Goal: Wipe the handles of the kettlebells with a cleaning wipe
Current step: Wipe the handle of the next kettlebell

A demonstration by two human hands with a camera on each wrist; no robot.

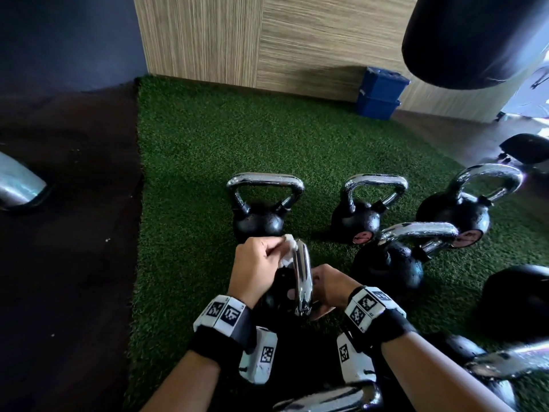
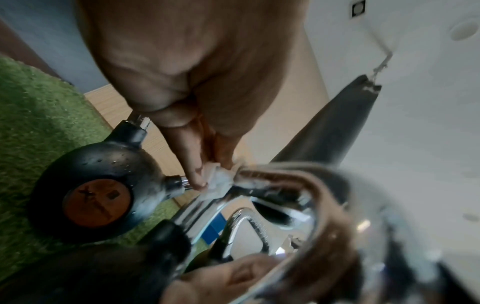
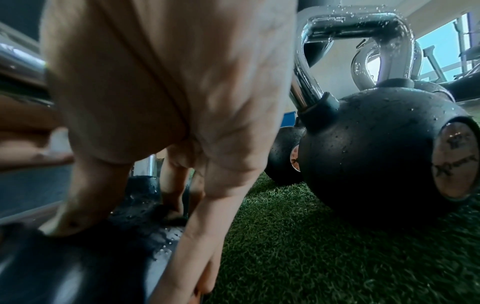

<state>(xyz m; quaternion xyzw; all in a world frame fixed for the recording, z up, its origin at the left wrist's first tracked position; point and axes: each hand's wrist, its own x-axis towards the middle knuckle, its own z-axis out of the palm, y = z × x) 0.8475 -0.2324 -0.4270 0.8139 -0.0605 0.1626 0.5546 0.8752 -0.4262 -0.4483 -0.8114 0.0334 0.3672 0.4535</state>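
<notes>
A black kettlebell [image 1: 282, 292] with a chrome handle [image 1: 302, 281] stands on the green turf between my hands. My left hand [image 1: 267, 257] pinches a crumpled white wipe [image 1: 288, 252] and holds it against the far top of that handle. In the left wrist view the thumb and fingers [image 2: 193, 166] squeeze the wipe [image 2: 217, 183] onto the blurred chrome handle [image 2: 319, 181]. My right hand [image 1: 329, 288] grips the kettlebell from the right. In the right wrist view its thumb and fingers [image 3: 182, 236] are spread over the wet black ball [image 3: 135, 232], beside the handle's post.
Several more kettlebells stand on the turf [image 1: 208, 150]: one just beyond my hands [image 1: 258, 223], others to the right [image 1: 356, 221] [image 1: 392, 263] [image 1: 454, 215], more at the bottom edge. Blue boxes [image 1: 380, 93] sit by the wooden wall, and a black punching bag [image 1: 463, 37] hangs at the upper right. Dark flooring [image 1: 68, 233] lies to the left.
</notes>
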